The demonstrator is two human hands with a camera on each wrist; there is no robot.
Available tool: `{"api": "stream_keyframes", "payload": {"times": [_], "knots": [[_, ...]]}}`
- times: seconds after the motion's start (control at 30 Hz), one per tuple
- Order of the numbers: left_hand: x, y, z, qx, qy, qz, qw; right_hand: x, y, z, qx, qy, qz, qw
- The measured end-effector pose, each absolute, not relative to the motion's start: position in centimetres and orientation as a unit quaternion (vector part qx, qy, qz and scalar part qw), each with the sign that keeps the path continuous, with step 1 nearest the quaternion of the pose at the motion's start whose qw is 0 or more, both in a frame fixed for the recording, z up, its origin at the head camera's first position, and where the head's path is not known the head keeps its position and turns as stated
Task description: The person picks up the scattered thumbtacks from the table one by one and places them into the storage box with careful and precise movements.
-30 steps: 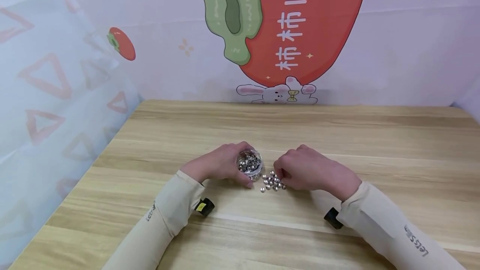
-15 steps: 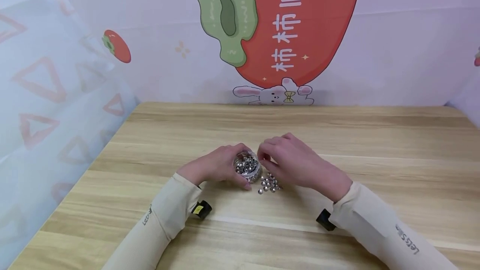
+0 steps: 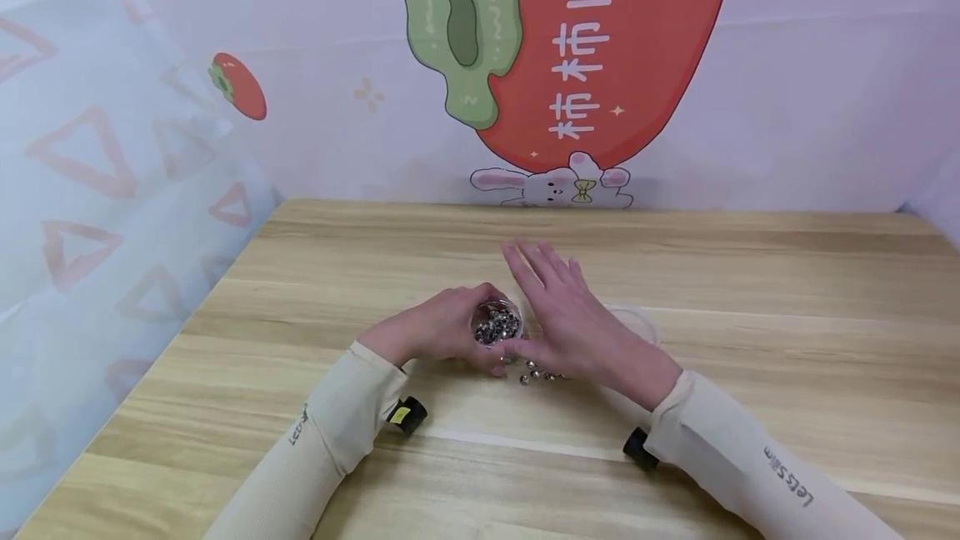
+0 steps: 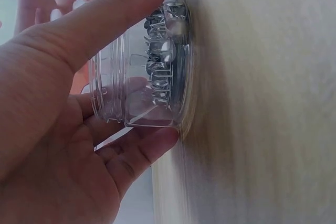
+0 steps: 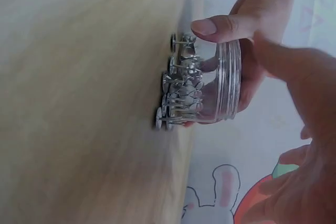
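Observation:
My left hand (image 3: 438, 330) grips a small clear round jar (image 4: 152, 114), thumb on the near side and fingers round the far side. Inside the jar lies a heap of silver thumbtacks (image 3: 497, 327). Just right of the jar, several loose thumbtacks (image 3: 534, 373) lie on the table, partly covered by my right hand (image 3: 573, 327) in the head view. That hand hovers over them with its fingers spread and straight, its thumb towards the jar. I see nothing held in it. In the right wrist view the loose thumbtacks (image 5: 167, 85) stand in front of the jar (image 5: 228, 82).
A round clear lid-like piece (image 3: 654, 325) lies on the table behind my right wrist, partly hidden. The wooden table (image 3: 480, 473) reaches back to a printed cloth wall (image 3: 315, 123). Black wrist cameras (image 3: 408, 415) hang under both sleeves.
My right hand has gone from pinching at the loose thumbtacks, to beside the jar rim, to spread fingers over the pile. The left hand keeps its grip on the jar.

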State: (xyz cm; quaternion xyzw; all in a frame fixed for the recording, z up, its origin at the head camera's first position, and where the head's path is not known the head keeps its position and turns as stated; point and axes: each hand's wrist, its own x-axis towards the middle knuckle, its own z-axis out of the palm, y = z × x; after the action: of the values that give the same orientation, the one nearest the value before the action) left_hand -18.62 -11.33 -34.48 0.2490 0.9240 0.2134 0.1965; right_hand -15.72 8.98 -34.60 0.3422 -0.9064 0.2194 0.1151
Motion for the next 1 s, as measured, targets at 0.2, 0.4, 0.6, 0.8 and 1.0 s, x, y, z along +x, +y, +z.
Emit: {"api": "stream_keyframes", "payload": {"times": [0.2, 0.4, 0.6, 0.8, 1.0], "knots": [[-18.6, -11.5, -34.5, 0.244, 0.924, 0.216, 0.197, -15.6, 8.9, -34.5, 0.327, -0.919, 0.205, 0.083], [-18.6, -11.6, -34.6, 0.241, 0.925, 0.218, 0.197, -15.2, 9.4, -33.1, 0.323, -0.93, 0.174, 0.016], [-18.7, -11.3, -34.5, 0.242, 0.922, 0.222, 0.204, -13.3, 11.1, -30.2, 0.276, -0.942, 0.116, -0.15], [-18.7, -11.3, -34.4, 0.241, 0.924, 0.221, 0.199, -12.8, 11.1, -30.0, 0.284, -0.935, 0.105, -0.183], [-18.6, -11.4, -34.3, 0.241, 0.924, 0.221, 0.199, -13.0, 10.5, -31.6, 0.311, -0.933, 0.113, -0.139]]}}
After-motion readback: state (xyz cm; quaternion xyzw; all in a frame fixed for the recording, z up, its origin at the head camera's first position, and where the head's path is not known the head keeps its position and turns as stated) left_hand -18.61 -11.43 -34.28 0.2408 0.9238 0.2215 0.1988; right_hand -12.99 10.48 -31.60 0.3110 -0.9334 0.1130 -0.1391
